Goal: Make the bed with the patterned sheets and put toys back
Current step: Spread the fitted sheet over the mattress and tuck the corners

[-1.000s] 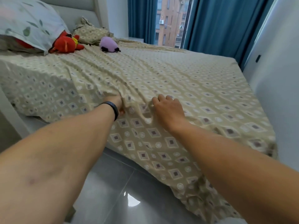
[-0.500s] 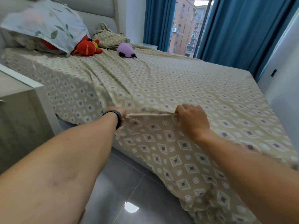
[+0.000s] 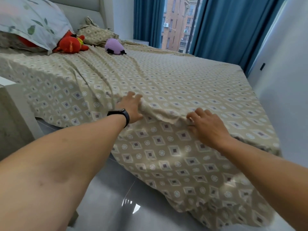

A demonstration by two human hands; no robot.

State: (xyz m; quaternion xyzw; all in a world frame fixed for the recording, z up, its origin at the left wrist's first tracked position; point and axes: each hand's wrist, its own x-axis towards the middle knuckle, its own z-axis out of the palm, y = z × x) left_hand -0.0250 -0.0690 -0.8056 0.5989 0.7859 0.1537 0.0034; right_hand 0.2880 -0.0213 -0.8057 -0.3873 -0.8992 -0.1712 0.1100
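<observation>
— Where do you stand with the sheet?

— At the near long side of the bed; the patterned sheet hangs over that edge toward the grey floor, and a raised fold runs left to right between my hands, right along the mattress edge.

— And the hands?

— My left hand, the one with the black wristband, lies on the left end of the fold, fingers fairly straight and spread; whether the thumb pinches cloth I cannot tell; my right hand sits at the right end, fingers curled down into the fabric, seemingly gripping it; both reach about equally far.

— How does the cloth look?

— Thin, slightly shiny beige weave with diamonds and circles; long creases fan from my left hand toward the headboard; I judge it needs smoothing away from me.

— The toys?

— Far left, well apart from my hands: a red plush toy just beside the leaf-print pillow, and a round purple plush toy to its right.
</observation>
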